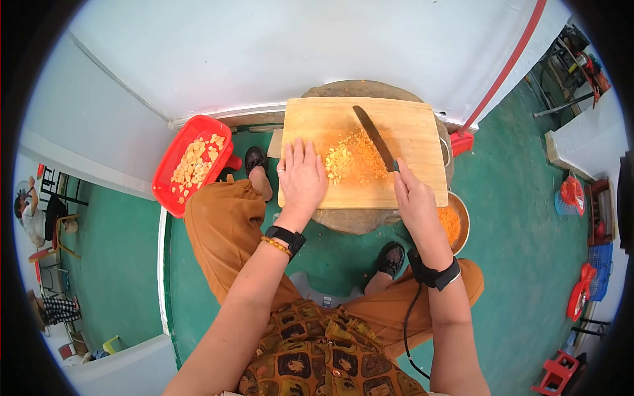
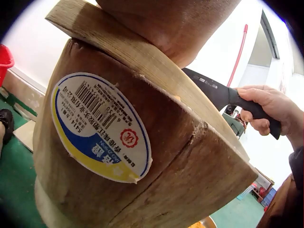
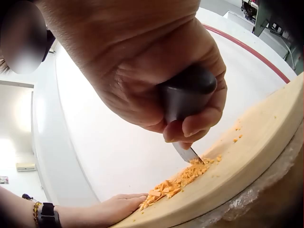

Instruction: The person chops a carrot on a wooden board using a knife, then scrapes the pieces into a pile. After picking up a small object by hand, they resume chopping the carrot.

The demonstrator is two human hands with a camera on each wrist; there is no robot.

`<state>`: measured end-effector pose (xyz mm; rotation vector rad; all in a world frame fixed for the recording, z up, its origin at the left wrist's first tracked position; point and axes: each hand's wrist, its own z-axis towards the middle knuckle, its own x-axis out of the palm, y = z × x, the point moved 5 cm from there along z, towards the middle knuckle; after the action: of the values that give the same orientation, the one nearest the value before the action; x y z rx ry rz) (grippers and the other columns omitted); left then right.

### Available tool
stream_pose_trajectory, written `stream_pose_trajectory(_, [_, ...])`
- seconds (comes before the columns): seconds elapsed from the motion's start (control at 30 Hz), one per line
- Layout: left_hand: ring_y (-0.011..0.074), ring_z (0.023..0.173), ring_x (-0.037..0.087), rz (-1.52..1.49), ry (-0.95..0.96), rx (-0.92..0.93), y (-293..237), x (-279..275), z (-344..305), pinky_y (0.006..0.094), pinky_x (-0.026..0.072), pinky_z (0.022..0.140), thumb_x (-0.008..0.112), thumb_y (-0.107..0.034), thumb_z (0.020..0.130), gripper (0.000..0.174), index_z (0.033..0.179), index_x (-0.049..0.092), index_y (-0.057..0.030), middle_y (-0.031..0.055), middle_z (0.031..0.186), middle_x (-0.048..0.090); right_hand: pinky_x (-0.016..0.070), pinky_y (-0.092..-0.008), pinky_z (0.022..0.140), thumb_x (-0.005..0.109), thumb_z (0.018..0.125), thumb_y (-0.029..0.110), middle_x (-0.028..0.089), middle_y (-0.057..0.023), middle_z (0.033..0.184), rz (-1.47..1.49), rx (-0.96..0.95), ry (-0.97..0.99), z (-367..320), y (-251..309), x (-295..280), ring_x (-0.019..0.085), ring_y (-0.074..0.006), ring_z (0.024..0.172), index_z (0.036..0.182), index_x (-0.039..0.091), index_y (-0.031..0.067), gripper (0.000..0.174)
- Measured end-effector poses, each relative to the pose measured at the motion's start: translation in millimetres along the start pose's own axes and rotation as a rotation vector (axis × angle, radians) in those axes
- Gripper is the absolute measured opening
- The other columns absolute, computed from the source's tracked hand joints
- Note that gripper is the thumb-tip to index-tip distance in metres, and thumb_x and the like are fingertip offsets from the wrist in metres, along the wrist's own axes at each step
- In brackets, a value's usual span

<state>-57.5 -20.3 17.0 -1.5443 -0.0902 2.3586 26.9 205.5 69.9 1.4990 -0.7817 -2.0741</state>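
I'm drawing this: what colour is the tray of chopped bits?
The tray is red, clearest in head view.

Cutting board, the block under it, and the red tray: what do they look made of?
Cutting board: pale bare wood, matte, with visible grain lines. Block: darker solid wood, rough, with a crack down its side and a printed sticker. Red tray: probably plastic, judging by its even glossy colour and moulded rim.

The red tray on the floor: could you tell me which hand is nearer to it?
Left. The left hand lies flat on the cutting board, on the side towards the red tray; the right hand grips the knife at the board's opposite side.
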Motion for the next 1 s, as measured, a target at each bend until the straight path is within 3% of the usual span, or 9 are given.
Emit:
stream_pose_trajectory(0.13, [0.0390,0.136,0.044,0.003,-0.004,0.013,0.5,0.6,-1.2,0.0518,0.0349,0.107,0.051,-0.024,0.099,0.044,0.137,0.053,-0.0026,0.0198,0.144,0.050,0.0534,-0.0490,0.077,0.055,0.101,0.021,0.068,-0.0280,0.096,0.023,-0.056,-0.018,-0.7,-0.4,1.9,0.067,-0.0435,0.089,0.132,0.060,0.0037,0.036])
stream_pose_trajectory(0.23, [0.0389,0.135,0.045,0.006,-0.018,0.016,-0.3,2.3,0.1,0.0517,0.0353,0.107,0.052,-0.024,0.099,0.044,0.136,0.053,-0.0024,0.0197,0.144,0.051,0.0533,-0.0494,0.076,0.056,0.101,0.022,0.068,-0.0277,0.094,-0.016,0.037,0.063,0.5,-0.4,2.1,0.068,-0.0431,0.088,0.131,0.060,0.0035,0.036])
stream_pose_trajectory(0.33, [0.0389,0.135,0.045,0.007,-0.013,0.015,-0.4,0.4,0.1,0.0518,0.0359,0.107,0.052,-0.025,0.099,0.044,0.136,0.054,-0.0022,0.0198,0.144,0.051,0.0532,-0.0499,0.075,0.056,0.101,0.022,0.068,-0.0271,0.091,0.001,-0.035,-0.026,-1.0,6.2,-1.1,0.068,-0.0429,0.087,0.131,0.060,0.0042,0.036])
stream_pose_trajectory(0.63, [0.0395,0.135,0.045,0.010,-0.021,0.025,0.3,1.4,-1.1,0.0523,0.0366,0.106,0.051,-0.025,0.099,0.043,0.136,0.055,-0.0023,0.0207,0.144,0.051,0.0537,-0.0498,0.073,0.056,0.100,0.022,0.069,-0.0258,0.089,-0.022,-0.070,-0.052,-1.2,5.7,1.9,0.068,-0.0432,0.083,0.130,0.061,0.0049,0.035])
stream_pose_trajectory(1.0, [0.0390,0.136,0.044,0.024,-0.012,0.018,-0.9,0.6,-0.9,0.0517,0.0367,0.105,0.051,-0.025,0.099,0.042,0.136,0.054,-0.0035,0.0202,0.145,0.050,0.0531,-0.0510,0.070,0.058,0.099,0.020,0.068,-0.0260,0.087,-0.036,-0.074,-0.001,-1.9,4.6,9.9,0.067,-0.0432,0.081,0.132,0.060,0.0054,0.036])
